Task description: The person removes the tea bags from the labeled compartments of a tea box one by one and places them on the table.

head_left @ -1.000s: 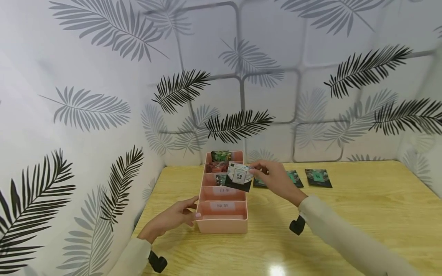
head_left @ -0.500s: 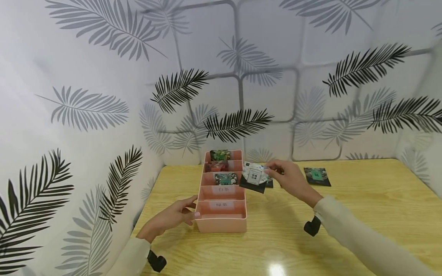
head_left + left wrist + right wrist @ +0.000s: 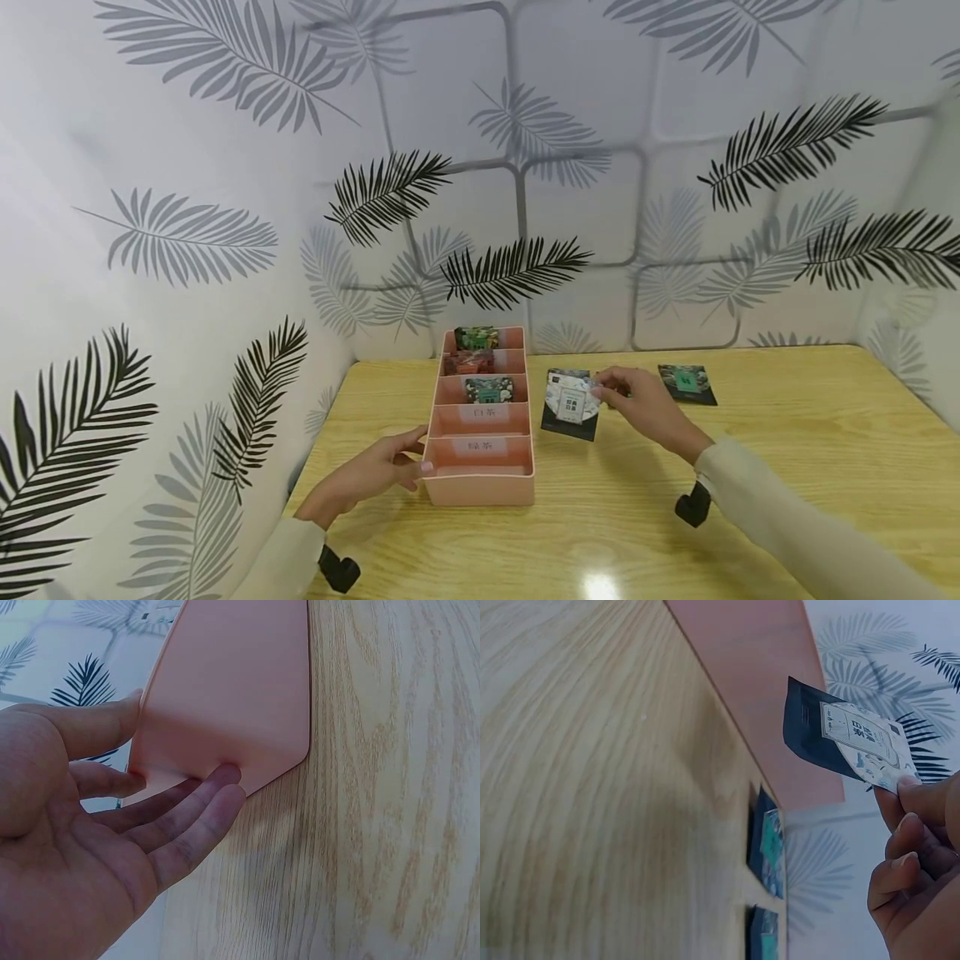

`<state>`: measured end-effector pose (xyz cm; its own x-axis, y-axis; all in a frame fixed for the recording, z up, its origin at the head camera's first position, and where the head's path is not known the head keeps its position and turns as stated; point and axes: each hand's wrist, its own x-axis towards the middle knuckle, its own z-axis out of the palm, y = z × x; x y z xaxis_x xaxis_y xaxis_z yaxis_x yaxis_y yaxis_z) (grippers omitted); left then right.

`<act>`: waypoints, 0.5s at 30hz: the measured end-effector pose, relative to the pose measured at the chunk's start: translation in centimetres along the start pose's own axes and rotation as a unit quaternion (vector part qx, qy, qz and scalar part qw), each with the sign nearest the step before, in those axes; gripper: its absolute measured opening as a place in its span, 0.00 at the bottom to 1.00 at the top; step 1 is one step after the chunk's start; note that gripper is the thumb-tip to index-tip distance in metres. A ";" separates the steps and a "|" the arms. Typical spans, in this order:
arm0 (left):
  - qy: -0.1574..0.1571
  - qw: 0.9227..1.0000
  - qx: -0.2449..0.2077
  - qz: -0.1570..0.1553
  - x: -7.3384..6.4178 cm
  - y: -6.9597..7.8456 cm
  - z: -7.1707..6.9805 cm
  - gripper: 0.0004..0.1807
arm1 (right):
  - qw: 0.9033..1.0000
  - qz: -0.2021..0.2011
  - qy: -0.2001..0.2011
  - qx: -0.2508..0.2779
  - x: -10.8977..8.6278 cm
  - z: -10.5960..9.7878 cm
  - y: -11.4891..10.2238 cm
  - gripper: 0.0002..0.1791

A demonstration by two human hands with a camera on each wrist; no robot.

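Note:
My right hand [image 3: 641, 408] pinches a white and black tea sachet [image 3: 572, 406] by its edge, just right of a pink divided box [image 3: 480, 492]. In the right wrist view this sachet [image 3: 855, 735] is tilted above the table, its printed face showing. My left hand [image 3: 371, 475] rests at the box's front left corner. In the left wrist view its thumb [image 3: 105, 724] lies at the rim and its other fingers [image 3: 202, 817] touch the outer wall, holding no sachet.
The box's rear compartments hold a green packet [image 3: 477, 337], a red packet [image 3: 470, 362] and a dark green-labelled sachet [image 3: 489, 389]. Front compartments carry paper labels [image 3: 486, 412]. Another dark sachet [image 3: 687, 383] lies at the back right of the wooden table [image 3: 787, 442], near the patterned wall.
My right hand has moved right with the white and black sachet, from over the box to beside it, lowering slightly at the end. The left hand keeps its place.

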<state>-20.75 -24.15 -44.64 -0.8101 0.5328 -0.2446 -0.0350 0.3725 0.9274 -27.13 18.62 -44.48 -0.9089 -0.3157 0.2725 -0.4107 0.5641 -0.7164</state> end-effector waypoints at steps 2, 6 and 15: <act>0.000 1.000 0.000 0.001 0.0 0.0 0.0 0.38 | 1.000 0.008 -0.010 -0.002 -0.2 0.2 0.7 0.08; -0.003 1.000 -0.002 0.002 -0.1 0.0 0.0 0.39 | 0.999 0.016 -0.034 -0.008 -0.4 0.8 2.0 0.08; -0.001 1.000 0.000 0.000 0.0 -0.1 0.0 0.39 | 0.997 -0.019 -0.043 -0.061 -0.3 2.2 3.3 0.06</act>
<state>-20.73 -24.18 -44.69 -0.8088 0.5348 -0.2445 -0.0345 0.3719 0.9276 -28.07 18.89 -48.38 -0.8851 -0.3998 0.2382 -0.4552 0.6374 -0.6217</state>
